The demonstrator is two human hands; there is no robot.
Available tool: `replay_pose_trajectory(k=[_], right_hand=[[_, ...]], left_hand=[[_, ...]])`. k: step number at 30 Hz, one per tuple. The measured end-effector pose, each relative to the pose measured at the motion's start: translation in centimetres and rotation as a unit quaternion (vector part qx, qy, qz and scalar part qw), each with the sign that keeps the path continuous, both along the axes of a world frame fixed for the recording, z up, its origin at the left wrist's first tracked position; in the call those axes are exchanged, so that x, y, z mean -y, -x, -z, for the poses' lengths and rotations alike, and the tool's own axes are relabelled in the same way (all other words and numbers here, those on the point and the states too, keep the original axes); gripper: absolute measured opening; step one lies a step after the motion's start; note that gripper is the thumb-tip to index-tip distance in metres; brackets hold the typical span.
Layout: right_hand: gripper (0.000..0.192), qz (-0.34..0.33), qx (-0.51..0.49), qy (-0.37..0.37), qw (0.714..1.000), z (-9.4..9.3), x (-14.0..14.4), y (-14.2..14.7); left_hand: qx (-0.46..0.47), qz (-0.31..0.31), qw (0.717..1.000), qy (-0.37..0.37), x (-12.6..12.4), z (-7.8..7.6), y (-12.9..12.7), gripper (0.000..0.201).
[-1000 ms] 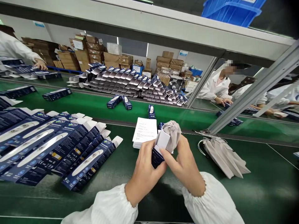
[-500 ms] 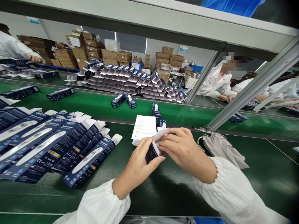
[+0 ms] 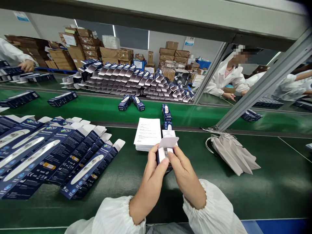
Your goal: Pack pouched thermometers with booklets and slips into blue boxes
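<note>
Both my hands hold a small dark blue carton upright in front of me, its white top flap raised and its end toward me. My left hand is wrapped round the left side, thumb at the opening. My right hand grips the right side, thumb pressing at the opening's edge. Something pale shows inside the opening, too small to name. Just beyond the hands is a stack of printed leaflets, with another white printed paper to its right.
Open-flapped thermometer boxes lie in rows at left. Grey drawstring pouches lie at right. Boxes sit on the green conveyor; a large box pile stands behind it. A metal post slants at right. Co-workers stand across.
My right hand has moved from the flap and opening to the carton's right side. The carton now faces me more squarely, its flap up. The view has shifted slightly.
</note>
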State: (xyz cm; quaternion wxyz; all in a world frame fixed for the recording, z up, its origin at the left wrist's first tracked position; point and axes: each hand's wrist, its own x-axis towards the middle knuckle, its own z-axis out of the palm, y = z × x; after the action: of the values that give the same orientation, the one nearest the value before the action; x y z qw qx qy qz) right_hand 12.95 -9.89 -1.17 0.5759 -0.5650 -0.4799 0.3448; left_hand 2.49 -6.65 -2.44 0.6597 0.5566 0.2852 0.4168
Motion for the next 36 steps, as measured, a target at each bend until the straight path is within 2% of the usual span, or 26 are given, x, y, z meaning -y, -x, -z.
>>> replay_pose_trajectory(k=[3,6,8,9,11,13,14,15,16,18,22,24,33,36], right_hand=[[0.03,-0.023,0.023,-0.023,0.999,-0.1,-0.4,-0.5],[0.028,-0.036,0.037,-0.085,0.995,0.1,-0.7,-1.4],[0.021,-0.042,0.109,-0.137,0.984,0.2,-0.7,-2.5],[0.019,-0.048,0.164,-0.163,0.972,0.1,-0.6,-3.0],[0.026,-0.073,0.263,-0.197,0.942,-0.2,-0.2,-4.2],[0.04,-0.105,0.313,-0.201,0.922,-0.3,0.3,-5.0],[0.044,-0.11,0.325,-0.202,0.917,-0.3,0.5,-5.1],[0.045,-0.105,0.335,-0.203,0.914,-0.2,0.7,-5.2],[0.046,-0.093,0.343,-0.21,0.911,-0.1,0.9,-5.1],[0.045,-0.065,0.344,-0.217,0.911,0.1,1.1,-4.7],[0.023,-0.04,0.274,-0.169,0.946,-0.1,1.4,-3.8],[0.014,-0.033,0.254,-0.161,0.953,-0.3,1.5,-3.6],[0.015,-0.037,0.29,-0.181,0.939,-0.5,1.4,-3.8],[0.014,-0.044,0.311,-0.213,0.925,-0.6,1.4,-3.9]], left_hand=[[0.023,0.014,0.999,0.029,-0.6,-0.9,0.0,0.04],[0.031,0.031,0.999,0.012,-1.3,-1.2,0.3,0.042],[0.006,0.036,0.998,-0.053,-1.8,-1.2,1.0,0.032],[-0.027,0.032,0.993,-0.113,-2.1,-1.2,1.4,0.026],[-0.111,0.005,0.954,-0.278,-2.7,-1.0,2.5,0.018],[-0.177,-0.009,0.887,-0.427,-3.2,-0.7,3.4,0.026],[-0.19,-0.008,0.86,-0.473,-3.4,-0.6,3.8,0.033],[-0.197,-0.004,0.845,-0.497,-3.5,-0.5,4.1,0.039],[-0.198,-0.001,0.841,-0.504,-3.4,-0.4,4.2,0.042],[-0.193,-0.007,0.856,-0.479,-3.0,-0.3,4.0,0.04],[-0.136,-0.026,0.939,-0.315,-1.7,-0.8,3.2,0.025],[-0.113,-0.022,0.962,-0.247,-1.3,-1.2,3.0,0.018],[-0.113,-0.027,0.969,-0.22,-1.3,-1.9,2.8,0.013],[-0.135,-0.038,0.95,-0.279,-1.2,-1.6,3.0,0.014]])
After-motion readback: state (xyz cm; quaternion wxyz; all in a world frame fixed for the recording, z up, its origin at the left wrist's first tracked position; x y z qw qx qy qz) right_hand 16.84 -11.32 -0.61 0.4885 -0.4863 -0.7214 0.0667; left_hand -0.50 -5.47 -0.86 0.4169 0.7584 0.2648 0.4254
